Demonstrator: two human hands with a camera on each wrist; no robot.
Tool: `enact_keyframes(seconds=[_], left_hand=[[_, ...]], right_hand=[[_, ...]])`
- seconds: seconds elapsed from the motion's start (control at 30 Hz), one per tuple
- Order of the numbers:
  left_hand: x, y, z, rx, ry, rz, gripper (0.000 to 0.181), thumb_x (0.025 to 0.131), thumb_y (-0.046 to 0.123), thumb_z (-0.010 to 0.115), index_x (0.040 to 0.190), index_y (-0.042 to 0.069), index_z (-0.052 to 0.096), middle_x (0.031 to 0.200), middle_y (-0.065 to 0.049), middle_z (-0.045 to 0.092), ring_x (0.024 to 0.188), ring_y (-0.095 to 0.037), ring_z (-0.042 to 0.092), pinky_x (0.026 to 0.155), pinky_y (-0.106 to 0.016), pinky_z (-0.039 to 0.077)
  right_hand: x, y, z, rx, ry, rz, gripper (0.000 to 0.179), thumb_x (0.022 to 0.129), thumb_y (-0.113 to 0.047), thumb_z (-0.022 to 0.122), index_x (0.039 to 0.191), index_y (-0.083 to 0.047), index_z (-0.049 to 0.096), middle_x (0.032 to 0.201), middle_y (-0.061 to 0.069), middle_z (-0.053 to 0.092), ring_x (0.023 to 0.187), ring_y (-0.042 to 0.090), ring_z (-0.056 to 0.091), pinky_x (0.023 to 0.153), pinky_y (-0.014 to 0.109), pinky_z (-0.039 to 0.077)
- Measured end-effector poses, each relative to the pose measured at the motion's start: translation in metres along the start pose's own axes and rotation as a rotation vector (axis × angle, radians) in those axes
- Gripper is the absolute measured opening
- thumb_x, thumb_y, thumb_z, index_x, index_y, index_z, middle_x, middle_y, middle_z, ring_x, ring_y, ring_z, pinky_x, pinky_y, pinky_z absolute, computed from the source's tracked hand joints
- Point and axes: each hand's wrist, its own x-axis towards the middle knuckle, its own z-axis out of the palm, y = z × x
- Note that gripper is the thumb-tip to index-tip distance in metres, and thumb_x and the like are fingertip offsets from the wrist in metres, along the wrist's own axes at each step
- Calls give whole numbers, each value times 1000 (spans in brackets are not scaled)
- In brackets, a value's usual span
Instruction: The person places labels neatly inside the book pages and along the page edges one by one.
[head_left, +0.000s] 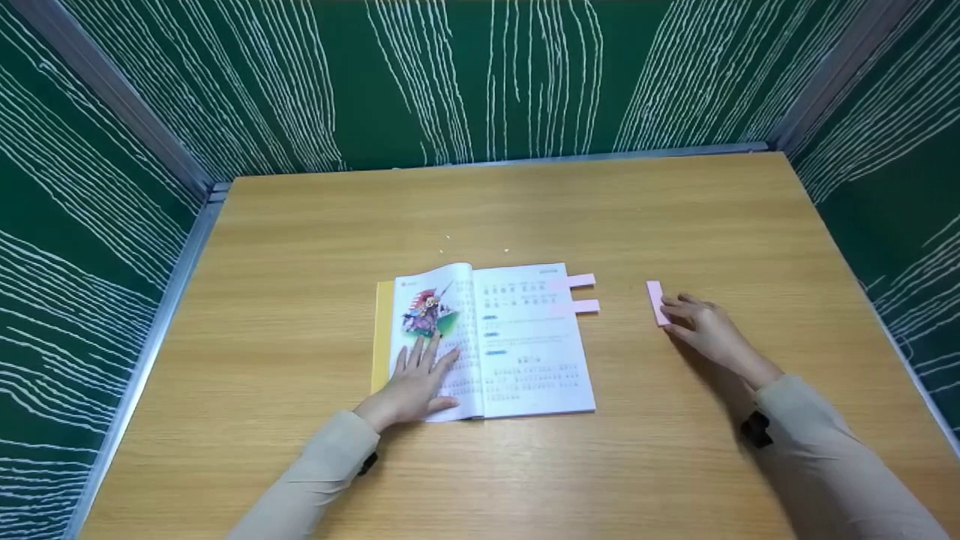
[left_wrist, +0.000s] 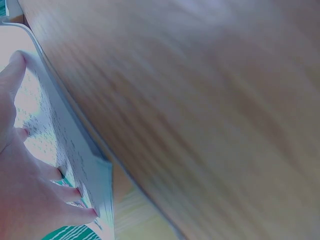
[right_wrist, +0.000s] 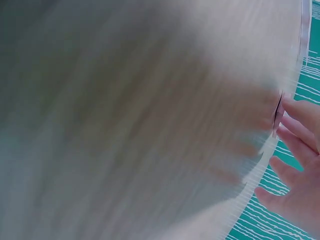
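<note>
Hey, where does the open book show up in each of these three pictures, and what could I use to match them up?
Head: the book lies open just below the picture's centre, under the left hand.
Left wrist: the book slants down the left edge, partly hidden by the hand.
Right wrist: not in it.
Shared landmark: the green wall with white lines, partly visible in all three.

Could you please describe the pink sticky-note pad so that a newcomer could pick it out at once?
On the wooden table, find the open book, then look right, past the two pink tabs jutting from its edge. There lies the pink sticky-note pad, a narrow strip with the right hand at its side. Unlike the tabs, it sits apart from the book.
</note>
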Motion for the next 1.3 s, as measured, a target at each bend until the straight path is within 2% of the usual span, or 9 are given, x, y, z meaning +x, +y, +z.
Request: enact_keyframes(seconds=[0.27,0.53,0.67,0.93,1.17,1.3], left_hand=[[-1,1,-1,-13,5,1,77,83,51,48,142,12,18,144,-25,-4,129,-46,0,100,-60,3],[-1,1,-2,-11,-2,-5,78,83,52,48,142,12,17,144,-24,-5,129,-45,-1,101,-60,1],[-1,1,-2,-12,-7,-9,78,83,53,47,142,13,16,145,-23,-6,130,-44,-2,101,-59,1],[-2,1,-2,-19,-11,-11,79,82,54,46,142,13,15,145,-23,-7,130,-44,-3,101,-59,0],[-3,1,-1,-9,-3,5,77,83,52,46,142,13,15,144,-24,-8,129,-45,-4,100,-60,1],[-2,1,-1,-8,-8,4,77,84,52,46,142,13,14,144,-23,-8,130,-44,-4,101,-60,0]], right_hand=[[2,-1,-4,13,-30,-1,30,79,1,62,106,12,58,118,28,50,114,51,35,91,61,27],[4,-3,-11,35,-119,79,33,84,-5,58,112,11,54,124,27,45,119,48,31,94,58,26],[5,-5,-13,36,-138,100,33,84,-7,58,112,11,55,124,27,45,119,46,32,95,57,26],[7,-8,-14,41,-105,111,28,85,-8,57,107,10,59,120,28,48,114,44,40,94,54,31],[10,-10,-11,7,-15,96,22,86,-1,53,104,10,60,109,29,55,102,44,51,85,53,40],[12,-12,-10,11,20,115,21,86,0,52,102,10,61,103,28,58,97,40,55,81,52,43]])
